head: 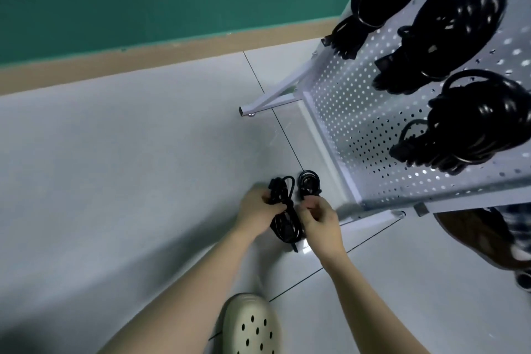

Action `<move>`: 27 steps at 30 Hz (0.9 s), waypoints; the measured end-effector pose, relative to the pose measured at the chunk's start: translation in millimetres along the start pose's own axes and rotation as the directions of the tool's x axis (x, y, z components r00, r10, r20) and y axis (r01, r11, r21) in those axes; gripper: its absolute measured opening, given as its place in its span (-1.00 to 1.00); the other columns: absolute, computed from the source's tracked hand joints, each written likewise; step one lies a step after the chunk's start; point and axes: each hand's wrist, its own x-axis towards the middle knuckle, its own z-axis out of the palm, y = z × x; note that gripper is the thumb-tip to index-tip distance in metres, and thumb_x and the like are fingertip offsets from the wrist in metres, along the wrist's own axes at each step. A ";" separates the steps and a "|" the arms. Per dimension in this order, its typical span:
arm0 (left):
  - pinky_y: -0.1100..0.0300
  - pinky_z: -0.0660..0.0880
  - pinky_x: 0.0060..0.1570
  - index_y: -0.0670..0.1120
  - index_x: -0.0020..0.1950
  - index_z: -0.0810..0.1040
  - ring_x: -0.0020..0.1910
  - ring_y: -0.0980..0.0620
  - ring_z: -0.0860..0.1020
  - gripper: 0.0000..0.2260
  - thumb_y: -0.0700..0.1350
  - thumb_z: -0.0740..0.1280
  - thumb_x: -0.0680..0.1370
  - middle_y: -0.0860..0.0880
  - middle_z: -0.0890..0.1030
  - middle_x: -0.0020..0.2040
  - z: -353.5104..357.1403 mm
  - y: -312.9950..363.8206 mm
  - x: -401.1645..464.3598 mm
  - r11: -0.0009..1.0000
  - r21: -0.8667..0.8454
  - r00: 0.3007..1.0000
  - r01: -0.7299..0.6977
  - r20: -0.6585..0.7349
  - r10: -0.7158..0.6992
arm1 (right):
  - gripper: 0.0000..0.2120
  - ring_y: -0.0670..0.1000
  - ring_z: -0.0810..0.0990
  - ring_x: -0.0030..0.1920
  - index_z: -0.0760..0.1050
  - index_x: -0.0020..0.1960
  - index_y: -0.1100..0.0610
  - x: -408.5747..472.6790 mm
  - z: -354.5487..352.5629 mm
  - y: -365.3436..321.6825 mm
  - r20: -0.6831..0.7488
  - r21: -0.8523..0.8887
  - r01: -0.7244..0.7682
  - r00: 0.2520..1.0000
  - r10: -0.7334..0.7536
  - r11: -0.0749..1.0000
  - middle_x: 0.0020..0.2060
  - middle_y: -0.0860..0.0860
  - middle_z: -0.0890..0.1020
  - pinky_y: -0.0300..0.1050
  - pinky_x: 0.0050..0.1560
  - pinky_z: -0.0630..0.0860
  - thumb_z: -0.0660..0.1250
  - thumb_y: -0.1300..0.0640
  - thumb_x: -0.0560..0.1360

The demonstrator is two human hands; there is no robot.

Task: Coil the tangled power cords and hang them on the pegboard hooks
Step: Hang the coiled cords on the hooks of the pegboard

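At lower centre, the left hand grips a bundled black power cord, while the right hand pinches its wrapped middle. Another small black coil shows just beyond. At the right of the frame, three black coiled cords hang on the white perforated metal pegboard.

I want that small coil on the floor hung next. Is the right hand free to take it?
Probably not yet: the right hand and left hand both grip a cord bundle. The small coil lies just beyond, unobstructed.
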 end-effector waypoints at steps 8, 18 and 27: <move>0.09 0.60 -0.08 -0.27 0.03 0.68 -0.15 -0.07 0.68 -0.90 -0.29 0.47 0.54 -0.20 0.73 -0.10 -94.5 98.4 -65.9 0.918 -0.324 0.970 -0.229 0.003 0.243 | -0.75 0.11 0.73 -0.10 0.62 0.22 0.28 -49.5 -19.7 -126.6 0.392 0.360 0.027 0.903 -0.177 0.933 -0.07 0.18 0.75 -0.14 -0.08 0.63 0.22 0.19 0.71; 0.14 0.62 0.01 -0.22 0.11 0.66 -0.06 0.03 0.69 -0.89 -0.25 0.41 0.60 -0.14 0.74 -0.02 -129.0 336.8 -187.2 0.718 -0.284 0.724 -0.635 0.105 0.682 | -0.62 0.11 0.73 -0.03 0.58 0.23 0.26 -133.2 -132.7 -314.7 0.096 0.548 0.389 0.850 -0.517 0.741 -0.01 0.20 0.74 0.09 0.10 0.67 0.45 -0.01 0.57; 0.12 0.59 0.06 -0.08 0.07 0.66 -0.07 0.09 0.65 -0.88 -0.27 0.39 0.61 -0.01 0.72 -0.06 -100.3 467.8 -251.8 0.539 -0.248 0.547 -0.805 0.042 0.836 | -0.84 0.14 0.74 0.07 0.64 0.14 0.23 -181.5 -218.4 -398.3 -0.134 0.520 0.638 0.718 -0.683 0.568 0.00 0.18 0.75 -0.01 0.14 0.67 0.40 0.20 0.60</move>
